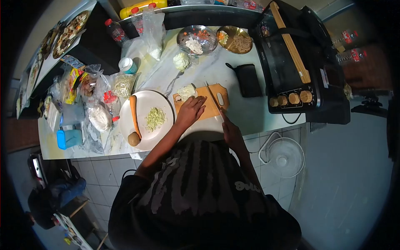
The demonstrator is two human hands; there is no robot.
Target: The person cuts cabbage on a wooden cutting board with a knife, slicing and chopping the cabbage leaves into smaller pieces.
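Note:
On the wooden cutting board (211, 113), my left hand (191, 110) lies with its fingers stretched toward the knife and its thumb apart. Nothing shows between them; what may lie under the palm is hidden. A pale piece of cabbage (187, 91) sits just beyond these fingers, at the board's far left. My right hand (227, 128) is closed around the handle of a knife (212, 95), whose blade slants across the board, pointing away from me. To the left, a large white plate (160, 136) holds a pile of chopped pale green vegetable (155, 119), a carrot (133, 112) and a round brown potato (134, 139).
Behind the board are a cabbage (181, 61), two metal plates (182, 36) with food and a black pouch (248, 80). A black oven (287, 62) stands right. Bags, bottles and a blue container (69, 139) crowd the left. Another person (43, 206) is at lower left.

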